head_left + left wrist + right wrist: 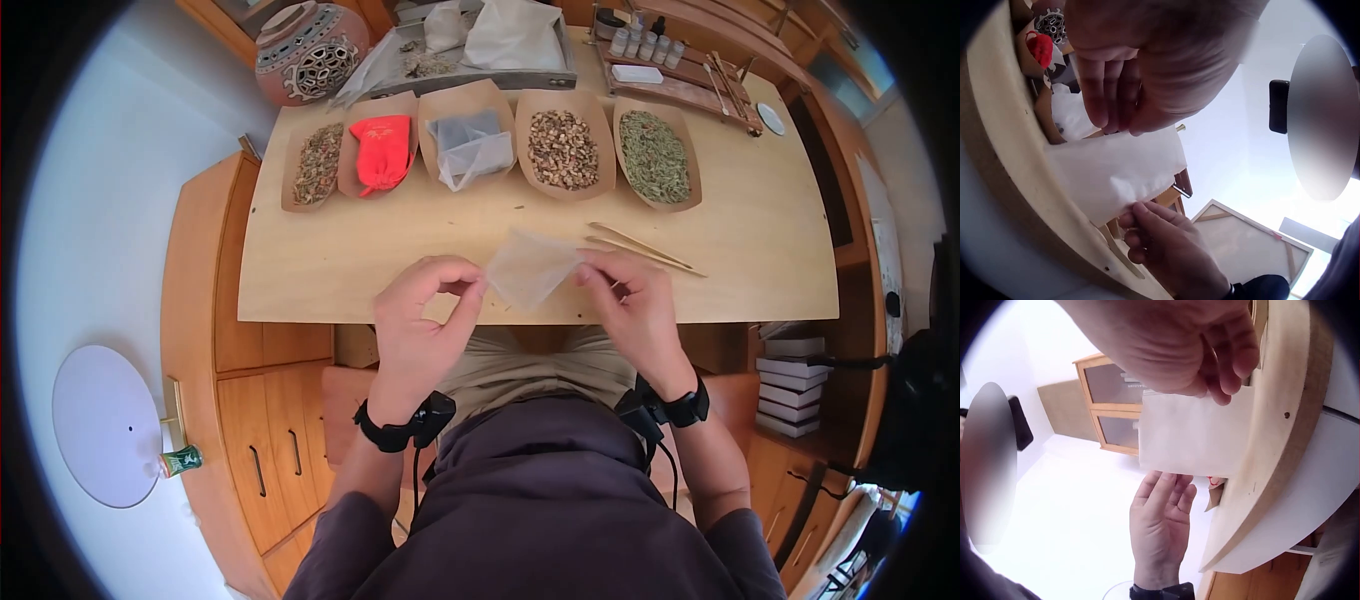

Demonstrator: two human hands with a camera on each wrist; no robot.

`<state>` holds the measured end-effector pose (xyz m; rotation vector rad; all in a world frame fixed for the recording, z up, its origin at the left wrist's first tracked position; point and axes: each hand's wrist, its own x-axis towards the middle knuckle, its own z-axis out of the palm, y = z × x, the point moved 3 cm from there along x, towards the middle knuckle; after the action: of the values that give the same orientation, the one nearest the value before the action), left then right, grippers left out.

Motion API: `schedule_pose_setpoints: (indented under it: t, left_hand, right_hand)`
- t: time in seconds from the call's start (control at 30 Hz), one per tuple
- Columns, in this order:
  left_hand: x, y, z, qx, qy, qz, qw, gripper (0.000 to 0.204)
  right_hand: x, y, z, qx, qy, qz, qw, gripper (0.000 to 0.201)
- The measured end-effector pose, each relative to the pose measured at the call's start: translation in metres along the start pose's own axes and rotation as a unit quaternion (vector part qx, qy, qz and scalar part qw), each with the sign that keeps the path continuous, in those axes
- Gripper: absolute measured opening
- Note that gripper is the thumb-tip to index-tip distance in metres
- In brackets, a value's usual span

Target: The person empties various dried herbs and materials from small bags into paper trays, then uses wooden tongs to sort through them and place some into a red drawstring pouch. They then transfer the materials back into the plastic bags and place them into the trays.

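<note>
A thin, translucent white filter bag [535, 270] is held up over the table's front edge, stretched between both hands. My left hand [425, 310] pinches its left edge between thumb and fingertips. At the opposite edge, my right hand [635, 300] pinches the bag with thumb and index finger. The left wrist view shows the bag [1116, 172] hanging flat and slightly creased, the right hand [1172, 244] below it. Looking flat in the right wrist view too, the bag [1194, 437] partly hides a cabinet behind. Wooden tweezers [675, 263] lie just beyond my right hand.
Along the table [400, 290] stand paper trays: mixed dried herbs [317, 165], a red pouch [383, 152], folded white bags [470, 150], brown chopped pieces [563, 150] and green herbs [655, 155]. Behind are a patterned pot [310, 55], a grey tray [540, 82] and a wooden rack [690, 90].
</note>
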<state>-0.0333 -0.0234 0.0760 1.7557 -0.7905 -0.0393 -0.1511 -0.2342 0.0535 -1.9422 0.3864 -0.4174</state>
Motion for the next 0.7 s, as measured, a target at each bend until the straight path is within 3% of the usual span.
schedule_pose_setpoints:
  t: [0.13,0.23,0.33,0.43,0.7]
  left_hand:
    - [0.002,0.007,0.000,0.060,-0.008,0.048,0.997,0.010]
    - [0.002,-0.003,-0.003,-0.015,0.024,-0.001,1.000,0.010]
    - [0.001,0.001,-0.002,0.037,0.004,0.034,0.999,0.010]
    - [-0.002,-0.004,-0.010,0.011,0.052,0.034,0.998,0.010]
    - [-0.014,-0.012,-0.029,0.020,0.108,-0.010,0.994,0.008]
  right_hand:
    - [0.001,0.004,0.001,-0.009,-0.005,0.001,1.000,0.022]
    - [0.003,0.004,0.002,0.005,0.021,-0.015,1.000,0.021]
    - [0.005,-0.009,0.005,-0.030,-0.042,-0.002,0.999,0.021]
    - [0.011,-0.006,0.000,-0.024,-0.016,0.010,1.000,0.023]
    - [0.055,-0.011,-0.012,-0.229,0.092,-0.151,0.957,0.024]
